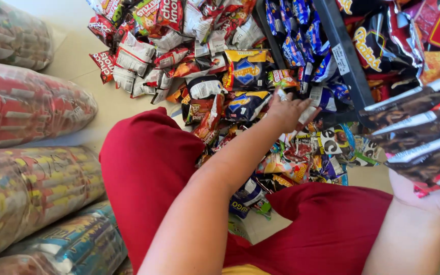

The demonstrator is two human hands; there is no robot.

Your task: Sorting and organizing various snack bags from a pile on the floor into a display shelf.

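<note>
Big wrapped snack bales (26,109) lie beside a dark shelf (345,56).

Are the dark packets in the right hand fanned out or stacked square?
Fanned out: the dark packets overlap like steps, each silvery top edge showing, above the right hand.

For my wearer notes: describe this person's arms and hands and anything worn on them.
Both forearms are bare, with no sleeves, gloves or watch in view. The left hand wears a ring on one finger. The right hand shows no jewellery on its visible part. The legs are covered in red cloth.

A fanned stack of dark brown snack packets (416,132), held flat.
</note>
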